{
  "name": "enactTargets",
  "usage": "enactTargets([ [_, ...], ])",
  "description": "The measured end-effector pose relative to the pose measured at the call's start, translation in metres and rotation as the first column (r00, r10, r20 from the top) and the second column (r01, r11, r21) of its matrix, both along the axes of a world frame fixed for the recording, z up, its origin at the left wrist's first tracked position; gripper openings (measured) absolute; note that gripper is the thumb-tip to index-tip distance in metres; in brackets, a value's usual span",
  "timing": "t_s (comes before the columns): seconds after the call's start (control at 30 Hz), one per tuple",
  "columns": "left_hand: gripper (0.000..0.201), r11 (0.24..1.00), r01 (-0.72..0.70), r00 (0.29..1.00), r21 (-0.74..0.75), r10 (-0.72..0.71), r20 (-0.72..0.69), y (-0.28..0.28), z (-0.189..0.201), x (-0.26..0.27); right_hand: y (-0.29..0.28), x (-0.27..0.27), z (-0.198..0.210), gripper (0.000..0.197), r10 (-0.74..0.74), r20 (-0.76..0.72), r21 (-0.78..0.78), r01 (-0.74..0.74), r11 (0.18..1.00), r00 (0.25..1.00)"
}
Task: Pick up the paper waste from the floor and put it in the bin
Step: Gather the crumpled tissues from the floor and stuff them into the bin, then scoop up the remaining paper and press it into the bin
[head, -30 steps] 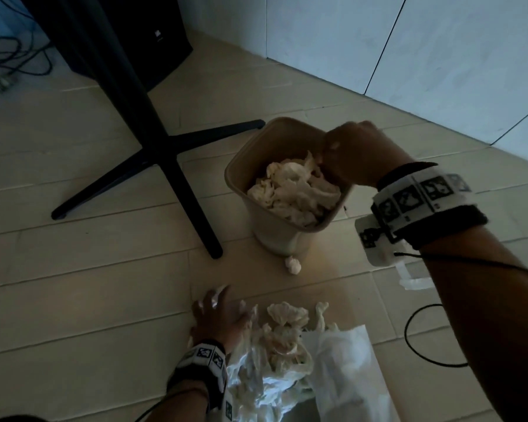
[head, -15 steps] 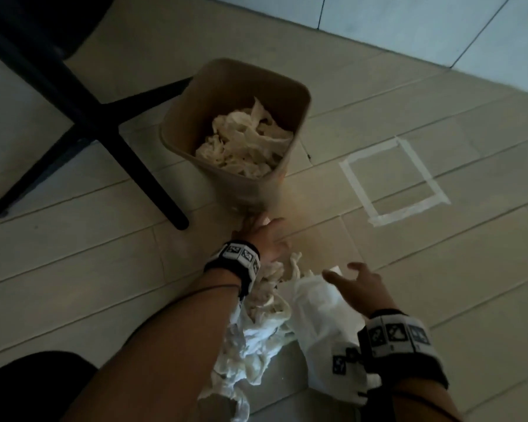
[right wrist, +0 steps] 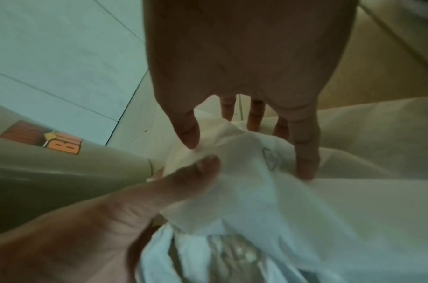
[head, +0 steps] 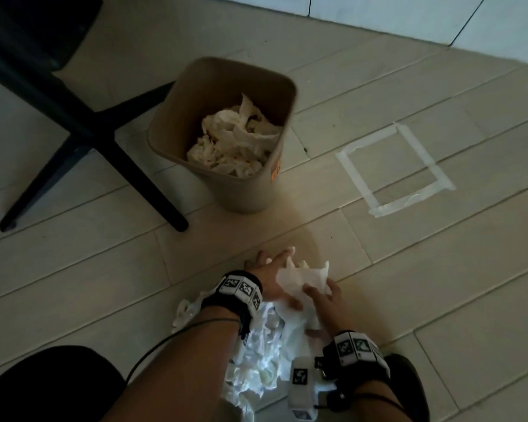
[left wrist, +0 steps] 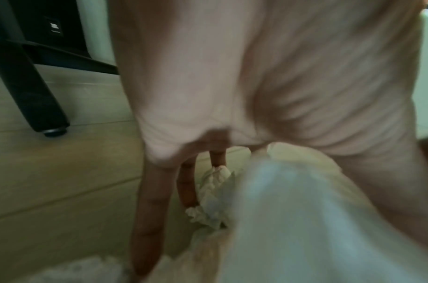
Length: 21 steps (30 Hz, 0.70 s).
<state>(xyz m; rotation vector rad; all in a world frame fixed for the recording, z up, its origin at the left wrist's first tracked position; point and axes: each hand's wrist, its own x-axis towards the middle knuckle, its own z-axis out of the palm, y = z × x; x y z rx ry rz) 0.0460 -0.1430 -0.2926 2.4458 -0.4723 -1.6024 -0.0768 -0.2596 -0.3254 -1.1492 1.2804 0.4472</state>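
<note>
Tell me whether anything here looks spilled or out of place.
Yes: a heap of crumpled paper waste sprawls on the floor under the left hand and right hand, outside the bin. The bin also stands beside the taped square, not inside it.

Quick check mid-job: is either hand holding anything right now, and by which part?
A crumpled white paper sheet: the right hand pinches its upper edge between thumb and fingers; the left hand only presses its thumb against the side.
</note>
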Motion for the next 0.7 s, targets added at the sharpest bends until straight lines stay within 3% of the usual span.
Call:
enactTargets([
  [0.17,0.121,0.996,0.018,0.999,-0.087,-0.013,0.05,-0.002,-0.015,-0.021,0.02,0.02,0.003,0.043,-0.148,0.161,0.204,0.114,0.972,0.976],
  [0.23,0.11,0.986,-0.033,0.997,-0.161,0.044,0.062,0.0,-0.02,-0.024,0.023,0.025,0.009,0.031,-0.154,0.221,0.223,0.104,0.969,0.963],
  [0.37,0.082,0.949,-0.149,0.975,-0.277,0.188,0.119,0.0,-0.008,-0.018,0.016,0.032,0.025,0.032,-0.098,0.287,0.211,0.036,0.977,0.953],
  [0.53,0.058,0.855,-0.156,0.906,-0.495,0.324,0.274,-0.014,0.059,0.002,-0.013,0.057,0.087,0.031,-0.09,0.517,0.169,0.002,0.986,0.851],
  [0.7,0.057,0.708,-0.056,0.839,-0.704,0.415,0.351,-0.015,0.153,0.024,-0.044,0.087,0.185,0.031,0.043,0.743,0.142,-0.22,0.965,0.668],
])
